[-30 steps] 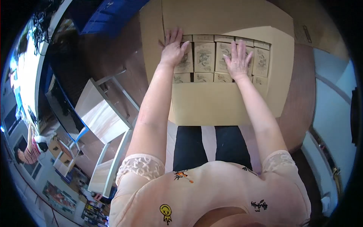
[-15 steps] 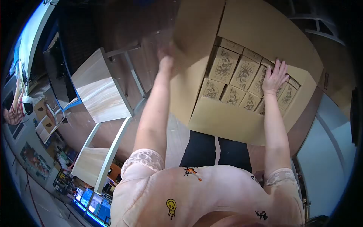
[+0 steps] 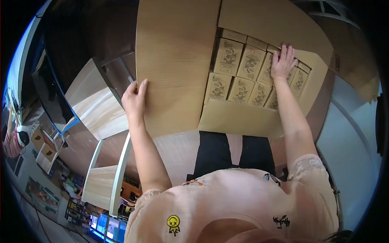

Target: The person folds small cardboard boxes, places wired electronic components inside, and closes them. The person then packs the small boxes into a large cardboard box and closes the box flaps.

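A large cardboard carton point(image 3: 239, 118) stands in front of my legs with its flaps folded outward. Small printed brown boxes point(image 3: 229, 56) fill it in rows. The wide left flap point(image 3: 176, 69) extends out to the side, and my left hand point(image 3: 134, 101) grips its outer edge, thumb on the near face and the other fingers partly hidden. My right hand point(image 3: 285, 65) rests palm down on the small boxes toward the carton's right side, fingers stretched out and holding nothing. Some boxes are covered by that hand and forearm.
Left of the carton is a wooden stool point(image 3: 97, 103), with a second light wooden seat point(image 3: 100, 184) nearer me. A pale blue-white panel point(image 3: 350, 141) stands on the right. A person in a striped top point(image 3: 15, 141) is at the far left, and lit screens point(image 3: 107, 227) show at lower left.
My left hand, blurred in the air earlier, has come left and taken hold of the left flap, which now spreads wider. My right hand stays on the boxes as the view shifts.
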`<action>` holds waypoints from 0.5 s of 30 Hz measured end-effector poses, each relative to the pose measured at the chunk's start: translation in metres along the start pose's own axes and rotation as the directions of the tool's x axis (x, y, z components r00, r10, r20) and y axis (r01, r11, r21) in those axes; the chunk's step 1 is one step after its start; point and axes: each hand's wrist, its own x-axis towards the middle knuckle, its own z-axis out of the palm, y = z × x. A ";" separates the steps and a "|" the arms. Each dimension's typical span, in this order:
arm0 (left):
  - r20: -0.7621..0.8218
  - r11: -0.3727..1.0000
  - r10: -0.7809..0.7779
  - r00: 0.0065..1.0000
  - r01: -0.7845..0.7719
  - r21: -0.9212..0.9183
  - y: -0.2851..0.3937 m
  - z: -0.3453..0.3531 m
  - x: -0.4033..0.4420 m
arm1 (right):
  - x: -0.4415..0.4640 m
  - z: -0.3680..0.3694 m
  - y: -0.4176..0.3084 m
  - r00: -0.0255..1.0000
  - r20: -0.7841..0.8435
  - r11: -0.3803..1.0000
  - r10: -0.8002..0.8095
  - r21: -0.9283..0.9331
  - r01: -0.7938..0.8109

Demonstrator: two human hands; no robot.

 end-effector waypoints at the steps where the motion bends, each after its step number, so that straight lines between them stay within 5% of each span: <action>1: -0.015 0.997 0.028 1.000 -0.029 -0.070 0.026 -0.015 -0.025 | 0.000 0.002 0.001 1.000 0.002 1.000 0.002 -0.011 -0.002; 5: -0.101 0.870 0.423 0.900 -0.435 -0.231 0.063 -0.005 -0.098 | 0.000 0.004 0.004 0.998 0.064 0.997 0.014 -0.076 -0.009; 10: 0.105 0.833 0.447 0.888 -0.371 -0.411 0.120 0.025 -0.153 | 0.008 -0.019 0.013 0.979 0.200 0.986 -0.042 0.165 0.009; 11: 0.093 0.776 0.452 0.887 -0.339 -0.532 0.116 0.040 -0.155 | 0.010 -0.045 0.006 0.971 0.238 0.959 -0.006 0.276 -0.062; 15: -0.111 0.592 0.498 0.860 -0.430 -0.682 0.117 0.072 -0.154 | -0.012 -0.117 0.040 0.995 0.101 0.979 0.020 0.199 -0.040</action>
